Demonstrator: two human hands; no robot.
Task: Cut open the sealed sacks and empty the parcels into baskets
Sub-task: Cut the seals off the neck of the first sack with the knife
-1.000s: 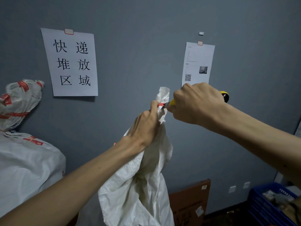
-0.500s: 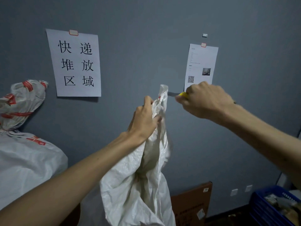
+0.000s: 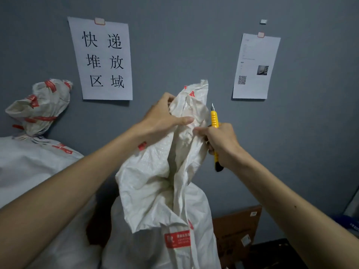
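A white woven sack (image 3: pixel 155 181) with red printed labels stands in front of me, its neck loose and spreading. My left hand (image 3: pixel 163 117) grips the left side of the neck near the top. My right hand (image 3: pixel 219 142) holds a yellow utility knife (image 3: pixel 214 121) upright, blade pointing up, while its fingertips pinch the right edge of the sack's neck. The knife blade is clear of the fabric. What the sack contains is hidden.
A second white sack (image 3: pixel 37 148), tied shut with red tape, lies at the left against the grey wall. Two paper sheets (image 3: pixel 101 59) hang on the wall. A brown cardboard box (image 3: pixel 237 230) leans low at the right, with a blue basket (image 3: pixel 347 224) at the far right edge.
The knife has come away from the sack's neck and turned upright. The neck has loosened and both hands now pull its sides apart. The view has tilted down slightly.
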